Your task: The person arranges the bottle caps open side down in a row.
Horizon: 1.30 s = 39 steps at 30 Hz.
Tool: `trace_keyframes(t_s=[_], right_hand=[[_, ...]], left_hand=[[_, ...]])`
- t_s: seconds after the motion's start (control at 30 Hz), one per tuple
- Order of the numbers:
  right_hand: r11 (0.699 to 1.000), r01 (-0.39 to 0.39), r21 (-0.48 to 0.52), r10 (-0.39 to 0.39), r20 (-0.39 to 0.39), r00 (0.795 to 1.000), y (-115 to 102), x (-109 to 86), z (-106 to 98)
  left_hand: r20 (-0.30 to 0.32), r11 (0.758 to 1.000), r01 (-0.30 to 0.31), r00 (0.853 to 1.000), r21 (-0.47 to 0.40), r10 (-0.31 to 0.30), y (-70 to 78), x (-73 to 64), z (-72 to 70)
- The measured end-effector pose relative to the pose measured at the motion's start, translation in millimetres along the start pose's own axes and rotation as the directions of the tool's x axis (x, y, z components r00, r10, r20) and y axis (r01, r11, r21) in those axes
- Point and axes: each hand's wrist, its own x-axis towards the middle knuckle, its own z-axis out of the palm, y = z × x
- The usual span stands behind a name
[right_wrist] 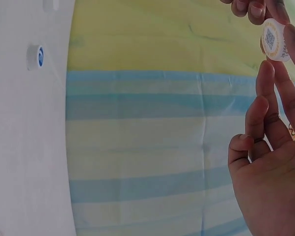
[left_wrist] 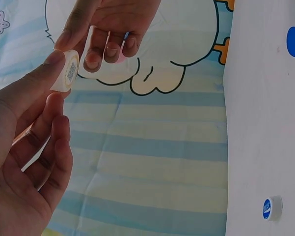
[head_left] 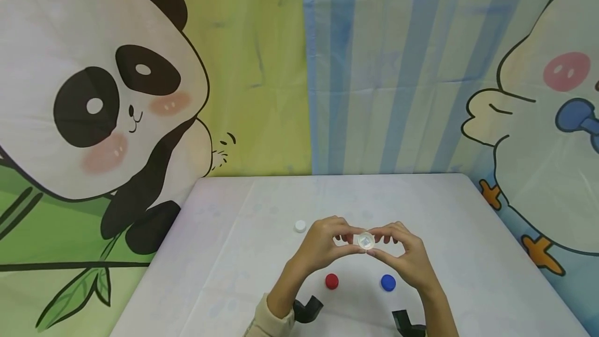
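Observation:
A small white bottle cap (head_left: 366,241) is held up over the table between both hands, its inner side with a printed code facing my head. The thumb and index finger of my left hand (head_left: 320,243) pinch its left edge. On the opposite edge, my right hand (head_left: 403,253) pinches it the same way. The printed code shows clearly on the held cap (right_wrist: 272,40) in the right wrist view. Below the hands, a red cap (head_left: 331,281) and a blue cap (head_left: 388,283) lie apart on the table.
Another white cap (head_left: 300,227), with a blue print on its top (left_wrist: 268,208), lies farther back on the white table (head_left: 243,259), left of the hands. Black pieces (head_left: 308,309) sit by both wrists. Behind the table hangs a cartoon-printed curtain (head_left: 257,66).

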Motion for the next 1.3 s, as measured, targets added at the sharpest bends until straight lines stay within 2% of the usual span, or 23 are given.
trace_keyframes(t_s=[0.2,0.3,0.37,0.43,0.5,0.53,0.6,0.63,0.67,0.73,0.77,0.8,0.87,0.97,1.2,1.3], right_hand=[[1.0,0.023,0.012,-0.023,-0.007,1.0,25.5,-3.2,6.2],[0.999,0.039,0.016,-0.039,-0.01,0.999,32.4,-4.4,7.8],[0.999,0.039,0.026,-0.038,-0.012,0.999,33.0,-4.8,7.8],[0.999,0.035,0.034,-0.035,-0.012,0.999,23.9,-3.6,5.6],[0.998,0.048,0.036,-0.047,-0.021,0.999,13.9,-2.2,3.6],[0.998,0.049,0.034,-0.049,-0.025,0.998,8.6,-1.4,2.5],[0.998,0.063,0.024,-0.062,-0.038,0.997,-0.6,0.1,0.7],[0.997,0.071,0.022,-0.07,-0.045,0.997,-0.8,0.2,0.7],[0.997,0.078,0.017,-0.077,-0.051,0.996,-1.0,0.3,0.8],[0.997,0.076,0.015,-0.075,-0.056,0.996,-1.5,0.6,0.5],[0.997,0.072,0.018,-0.071,-0.057,0.996,-1.1,0.7,0.6],[0.997,0.072,0.022,-0.07,-0.056,0.996,-1.1,0.8,0.6],[0.997,0.073,0.027,-0.072,-0.055,0.996,-0.7,0.9,0.8],[0.996,0.077,0.035,-0.075,-0.053,0.996,1.0,0.5,1.2],[0.997,0.071,0.04,-0.07,-0.041,0.997,3.7,-1.2,1.7],[0.998,0.062,0.033,-0.061,-0.034,0.998,4.0,-1.2,1.7]], left_hand=[[-0.013,0.999,0.016,1.0,-0.035,-0.017,-0.7,-0.3,3.0],[-0.007,0.996,0.034,0.999,-0.086,-0.035,-2.5,-1.5,5.1],[-0.005,0.992,0.037,0.999,-0.125,-0.038,-3.7,-2.2,6.4],[-0.005,0.986,0.042,0.999,-0.161,-0.043,-5.1,-2.9,7.8],[-0.003,0.974,0.075,0.997,-0.216,-0.077,-5.1,-3.4,8.5],[0.005,0.961,0.108,0.994,-0.255,-0.111,-4.7,-3.5,8.7],[0.043,0.904,0.221,0.974,-0.366,-0.221,-3.0,-3.8,9.5],[0.067,0.861,0.285,0.956,-0.421,-0.284,-2.0,-3.9,10.0],[0.098,0.809,0.354,0.931,-0.469,-0.351,-0.8,-3.9,10.7],[0.161,0.709,0.459,0.88,-0.535,-0.447,0.5,-3.8,12.7],[0.189,0.669,0.498,0.856,-0.552,-0.481,0.9,-3.7,13.8],[0.209,0.644,0.525,0.838,-0.557,-0.503,1.1,-3.7,14.7],[0.238,0.613,0.559,0.816,-0.558,-0.527,1.3,-3.6,16.1],[0.255,0.594,0.582,0.799,-0.556,-0.544,1.1,-3.6,17.6],[0.277,0.554,0.6,0.782,-0.577,-0.558,-1.8,-4.1,21.3],[0.27,0.554,0.602,0.779,-0.575,-0.567,-2.7,-4.5,23.0]])
